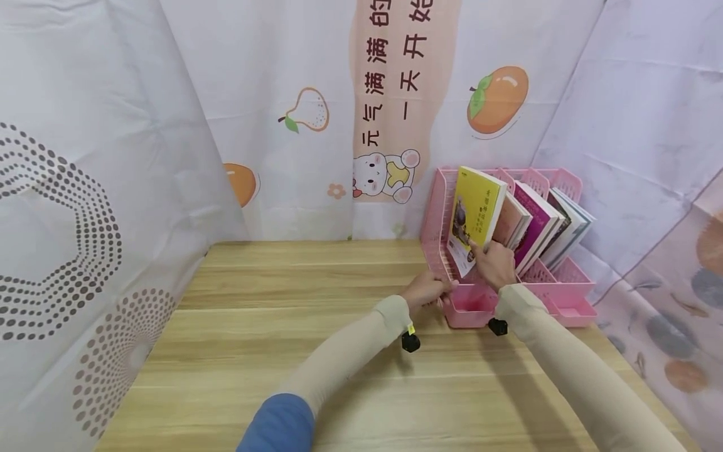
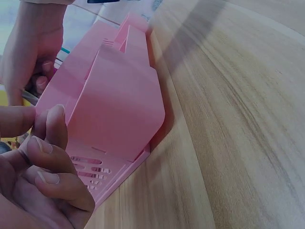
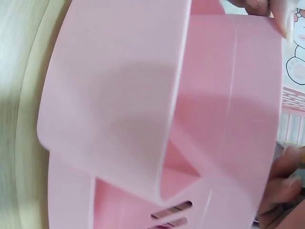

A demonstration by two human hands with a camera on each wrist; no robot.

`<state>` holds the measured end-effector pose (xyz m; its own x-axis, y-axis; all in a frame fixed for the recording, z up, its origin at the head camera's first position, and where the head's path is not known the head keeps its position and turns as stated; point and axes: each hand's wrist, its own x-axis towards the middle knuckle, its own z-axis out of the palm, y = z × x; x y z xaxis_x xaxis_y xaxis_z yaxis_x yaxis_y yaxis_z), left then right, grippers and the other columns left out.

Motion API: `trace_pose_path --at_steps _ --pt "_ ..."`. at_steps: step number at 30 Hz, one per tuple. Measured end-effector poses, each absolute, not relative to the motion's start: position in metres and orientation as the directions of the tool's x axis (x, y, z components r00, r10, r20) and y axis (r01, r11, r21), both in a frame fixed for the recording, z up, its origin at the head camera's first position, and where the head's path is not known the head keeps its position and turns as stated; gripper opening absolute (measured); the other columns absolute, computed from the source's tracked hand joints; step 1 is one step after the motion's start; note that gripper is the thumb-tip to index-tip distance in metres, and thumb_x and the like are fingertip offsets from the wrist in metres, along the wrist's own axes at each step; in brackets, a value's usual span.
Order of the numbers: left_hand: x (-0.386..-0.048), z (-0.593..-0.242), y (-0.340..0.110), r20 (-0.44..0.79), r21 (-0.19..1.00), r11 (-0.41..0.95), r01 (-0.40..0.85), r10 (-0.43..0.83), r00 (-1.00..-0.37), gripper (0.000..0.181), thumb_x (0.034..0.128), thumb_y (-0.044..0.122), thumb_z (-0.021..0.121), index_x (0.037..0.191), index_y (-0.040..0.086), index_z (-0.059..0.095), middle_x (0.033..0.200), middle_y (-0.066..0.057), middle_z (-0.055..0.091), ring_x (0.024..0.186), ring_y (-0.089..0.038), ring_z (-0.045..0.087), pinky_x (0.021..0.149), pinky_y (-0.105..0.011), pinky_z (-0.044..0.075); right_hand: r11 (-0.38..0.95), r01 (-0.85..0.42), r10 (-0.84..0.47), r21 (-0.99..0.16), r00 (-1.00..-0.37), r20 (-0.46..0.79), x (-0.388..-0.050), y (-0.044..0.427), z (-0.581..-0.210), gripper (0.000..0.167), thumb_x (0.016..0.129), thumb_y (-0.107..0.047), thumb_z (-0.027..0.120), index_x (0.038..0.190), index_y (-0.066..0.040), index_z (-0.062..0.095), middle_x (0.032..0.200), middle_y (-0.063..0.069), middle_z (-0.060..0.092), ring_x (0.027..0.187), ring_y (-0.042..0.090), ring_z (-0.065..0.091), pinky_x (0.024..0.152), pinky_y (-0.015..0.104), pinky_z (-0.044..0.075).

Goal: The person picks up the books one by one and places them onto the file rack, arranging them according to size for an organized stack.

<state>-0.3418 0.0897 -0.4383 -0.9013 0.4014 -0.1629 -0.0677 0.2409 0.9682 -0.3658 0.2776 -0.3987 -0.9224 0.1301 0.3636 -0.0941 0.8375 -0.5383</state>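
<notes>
A pink plastic desktop book rack (image 1: 433, 226) stands at the back right of the wooden table, with several books leaning in its slots. My left hand (image 1: 425, 290) pinches the rack's front left rim; its other fingers curl loosely in the left wrist view. My right hand (image 1: 497, 265) reaches into the leftmost slots and grips a yellow book (image 1: 477, 204) by its lower edge, one finger lying on the cover. The book tilts inside the rack. In the right wrist view only a few right-hand fingers (image 3: 283, 183) show behind the pink front wall (image 3: 238, 86).
Right of the yellow book lean a tan book (image 1: 513, 220), a purple book (image 1: 533, 216) and some white-edged books (image 1: 567, 226). Small pink front trays (image 1: 471, 314) jut from the rack. Printed cloth (image 1: 271, 169) hangs behind the wooden table (image 1: 254, 326).
</notes>
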Motion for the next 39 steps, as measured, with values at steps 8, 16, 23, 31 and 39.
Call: trace_pose_path --at_steps 8,16,23,31,39 --pt "-0.341 -0.438 0.091 -0.157 0.975 0.211 -0.074 0.413 -0.897 0.035 0.0986 0.027 0.071 0.069 0.010 0.064 0.064 -0.009 0.067 0.046 -0.013 0.039 0.045 -0.032 0.027 0.806 0.029 0.227 -0.591 -0.938 0.263 -0.362 0.272 -0.393 0.058 0.104 -0.049 0.054 0.080 0.002 0.067 0.059 0.010 0.061 0.056 0.030 0.058 0.048 0.036 0.041" --pt "-0.331 -0.431 0.089 -0.192 0.966 0.235 -0.109 0.365 -0.911 0.034 0.0983 0.022 0.072 0.070 0.009 0.059 0.068 -0.013 0.069 0.050 -0.015 0.039 0.048 -0.032 0.028 0.766 0.010 0.213 -0.643 -0.947 0.239 -0.360 0.273 -0.391 0.052 0.104 -0.043 0.056 0.099 0.007 0.070 0.066 0.015 0.068 0.046 0.022 0.059 0.043 0.034 0.047" --pt "-0.335 -0.428 0.080 -0.110 0.949 0.314 0.010 0.361 -0.926 0.032 0.0963 0.027 0.075 0.075 0.006 0.066 0.072 -0.010 0.070 0.070 -0.030 0.063 0.057 -0.032 0.041 0.850 0.057 0.157 -0.524 -0.976 0.149 -0.357 0.273 -0.385 0.061 0.102 -0.056 0.054 0.092 0.003 0.068 0.060 0.010 0.059 0.050 0.023 0.056 0.042 0.034 0.042" --pt "-0.348 -0.436 0.045 0.043 0.833 0.474 0.287 0.461 -0.886 0.041 0.0974 0.044 0.071 0.072 0.015 0.059 0.070 0.001 0.066 0.072 -0.023 0.068 0.059 -0.026 0.047 0.862 0.133 0.161 -0.489 -0.987 0.016 -0.351 0.263 -0.385 0.077 0.104 -0.067 0.026 0.091 0.000 0.063 0.075 0.018 0.063 0.066 0.032 0.062 0.052 0.041 0.045" --pt "-0.366 -0.422 -0.014 0.109 0.535 0.763 0.364 0.365 -0.924 0.044 0.1020 0.057 0.055 0.085 0.017 0.060 0.074 0.005 0.062 0.064 -0.011 0.056 0.057 -0.030 0.047 0.832 -0.008 0.148 -0.554 -0.960 0.236 -0.355 0.233 -0.374 0.051 0.105 -0.038 0.037 0.073 -0.005 0.058 0.068 0.013 0.063 0.055 0.025 0.057 0.044 0.034 0.042"
